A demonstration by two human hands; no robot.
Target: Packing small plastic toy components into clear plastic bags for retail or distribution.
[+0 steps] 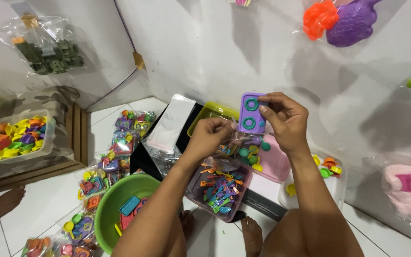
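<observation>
My right hand [285, 120] holds a purple toy stove [251, 113] with two green rings, upright near the wall. My left hand [208, 135] pinches the mouth of a clear plastic bag [241, 148] that hangs just under the stove and holds small coloured toy pieces. Below both hands sits a pink-rimmed tray [238, 205] full of tiny toy utensils in orange, blue and green.
A green bowl [112, 205] with blue and red pieces is at lower left. Filled toy bags [120, 143] run along the floor. A stack of empty clear bags [170, 124], a yellow-green tub [209, 113], a pink tray [276, 164] and a white tray [331, 183] surround my feet [252, 235].
</observation>
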